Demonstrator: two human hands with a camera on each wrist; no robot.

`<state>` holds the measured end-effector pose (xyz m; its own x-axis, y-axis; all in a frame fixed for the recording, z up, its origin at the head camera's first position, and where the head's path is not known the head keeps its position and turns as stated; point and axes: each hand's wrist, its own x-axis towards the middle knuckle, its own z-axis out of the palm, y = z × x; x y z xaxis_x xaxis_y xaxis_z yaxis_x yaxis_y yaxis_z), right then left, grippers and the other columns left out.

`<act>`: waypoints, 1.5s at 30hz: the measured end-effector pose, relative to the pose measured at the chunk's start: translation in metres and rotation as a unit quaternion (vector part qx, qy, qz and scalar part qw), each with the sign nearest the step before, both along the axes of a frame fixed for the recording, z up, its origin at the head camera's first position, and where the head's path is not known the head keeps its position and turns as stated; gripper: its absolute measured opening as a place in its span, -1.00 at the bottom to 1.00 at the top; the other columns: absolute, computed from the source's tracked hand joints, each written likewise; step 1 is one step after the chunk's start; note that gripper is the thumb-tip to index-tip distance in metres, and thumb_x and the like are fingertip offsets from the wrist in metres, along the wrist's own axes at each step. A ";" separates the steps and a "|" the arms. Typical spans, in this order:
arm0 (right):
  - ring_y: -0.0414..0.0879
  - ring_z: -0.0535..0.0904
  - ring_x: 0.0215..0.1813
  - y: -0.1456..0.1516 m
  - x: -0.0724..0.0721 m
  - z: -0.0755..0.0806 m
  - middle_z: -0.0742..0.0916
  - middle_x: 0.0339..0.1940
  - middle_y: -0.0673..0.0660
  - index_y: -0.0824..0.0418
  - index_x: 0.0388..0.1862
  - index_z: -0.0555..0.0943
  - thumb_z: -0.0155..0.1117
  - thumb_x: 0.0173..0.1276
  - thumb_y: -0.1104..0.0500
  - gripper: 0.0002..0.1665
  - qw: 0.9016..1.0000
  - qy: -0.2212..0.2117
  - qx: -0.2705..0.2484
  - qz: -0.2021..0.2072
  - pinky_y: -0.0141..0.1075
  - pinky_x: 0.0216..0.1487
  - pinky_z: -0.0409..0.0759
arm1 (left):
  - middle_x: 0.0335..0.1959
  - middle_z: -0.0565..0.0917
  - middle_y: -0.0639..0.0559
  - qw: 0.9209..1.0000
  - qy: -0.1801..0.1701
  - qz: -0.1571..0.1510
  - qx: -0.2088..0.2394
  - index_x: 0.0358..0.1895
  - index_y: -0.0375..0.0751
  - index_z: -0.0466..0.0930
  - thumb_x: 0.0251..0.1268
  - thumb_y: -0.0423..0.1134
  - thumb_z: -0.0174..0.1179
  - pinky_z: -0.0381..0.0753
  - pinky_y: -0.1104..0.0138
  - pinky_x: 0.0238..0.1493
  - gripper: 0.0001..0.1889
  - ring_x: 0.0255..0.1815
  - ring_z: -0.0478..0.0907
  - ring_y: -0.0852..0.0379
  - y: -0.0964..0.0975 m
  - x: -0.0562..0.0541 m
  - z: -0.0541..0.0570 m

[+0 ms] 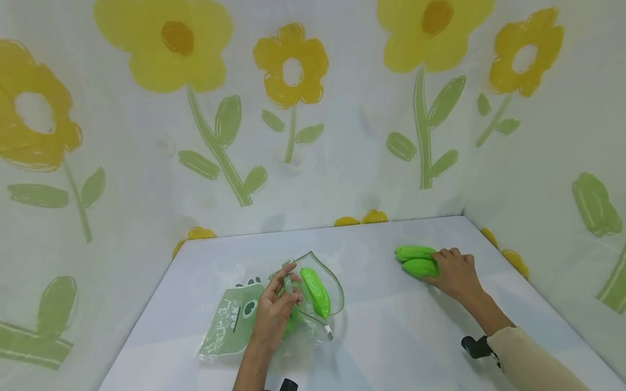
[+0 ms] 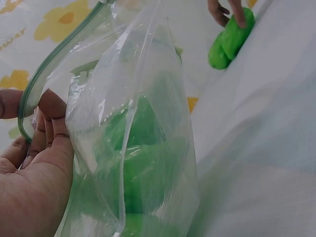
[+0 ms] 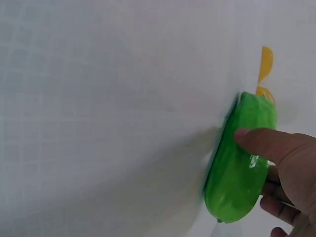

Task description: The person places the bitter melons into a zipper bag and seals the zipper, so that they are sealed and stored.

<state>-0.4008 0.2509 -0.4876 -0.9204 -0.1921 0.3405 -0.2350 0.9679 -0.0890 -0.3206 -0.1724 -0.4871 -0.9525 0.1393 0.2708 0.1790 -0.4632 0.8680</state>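
Note:
A clear zip bag (image 1: 313, 304) with a green rim lies on the white table (image 1: 391, 336), its mouth held up and open. My left hand (image 1: 288, 285) pinches the rim (image 2: 29, 98) between thumb and fingers. Bright green oblong pieces (image 2: 143, 173) sit inside the bag, and one (image 1: 315, 290) shows at the mouth. Two more green pieces (image 1: 415, 260) lie side by side at the far right. My right hand (image 1: 437, 264) grips the nearer one (image 3: 242, 163), thumb on top and fingers curled under it.
Flower-printed white walls (image 1: 293, 136) close the table at the back and right, close behind the right hand. A green printed panel (image 1: 230, 320) lies flat at the bag's left end. A black wrist mount (image 1: 474, 347) sits on my right forearm.

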 end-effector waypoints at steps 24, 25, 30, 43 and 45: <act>0.19 0.52 -0.06 -0.041 0.028 0.040 0.73 -0.18 0.21 0.36 -0.09 0.70 0.58 0.09 -0.06 -0.42 0.994 -0.015 -0.099 0.052 0.10 -0.14 0.27 | 0.06 0.38 -0.17 1.000 0.029 -0.006 0.011 0.48 -0.37 0.19 0.35 -0.57 0.03 0.56 0.42 -0.21 -0.38 -0.28 0.45 0.14 0.002 -0.001 0.000; 0.18 0.53 -0.06 -0.044 0.029 0.041 0.73 -0.18 0.19 0.35 -0.10 0.70 0.58 0.10 -0.06 -0.43 0.993 -0.013 -0.103 0.056 0.09 -0.14 0.27 | 0.06 0.38 -0.17 1.000 0.028 -0.006 0.010 0.48 -0.36 0.19 0.35 -0.58 0.03 0.56 0.42 -0.21 -0.38 -0.28 0.46 0.14 0.002 -0.001 0.000; 0.15 0.54 -0.09 -0.059 0.029 0.048 0.74 -0.18 0.16 0.32 -0.10 0.71 0.59 0.10 -0.05 -0.46 0.990 0.000 -0.113 0.082 0.08 -0.16 0.28 | 0.06 0.38 -0.16 1.000 0.018 -0.003 0.012 0.48 -0.34 0.22 0.32 -0.58 0.03 0.56 0.41 -0.22 -0.37 -0.28 0.45 0.14 0.002 -0.001 0.001; -0.07 0.58 -0.26 -0.089 0.031 0.062 0.75 -0.34 -0.06 0.15 -0.26 0.76 0.59 0.10 -0.05 -0.64 0.980 -0.003 -0.147 0.136 -0.06 -0.17 0.40 | 0.06 0.38 -0.14 1.000 0.009 -0.001 0.014 0.47 -0.31 0.24 0.34 -0.59 0.02 0.55 0.41 -0.23 -0.38 -0.28 0.46 0.13 0.002 -0.003 0.001; -0.07 0.60 -0.25 -0.093 0.032 0.065 0.76 -0.32 -0.06 0.17 -0.24 0.77 0.57 0.12 -0.06 -0.63 0.977 -0.012 -0.158 0.142 -0.10 -0.17 0.47 | 0.06 0.38 -0.14 1.000 0.009 -0.001 0.012 0.48 -0.31 0.23 0.34 -0.59 0.02 0.55 0.41 -0.23 -0.38 -0.28 0.46 0.13 0.002 -0.003 0.001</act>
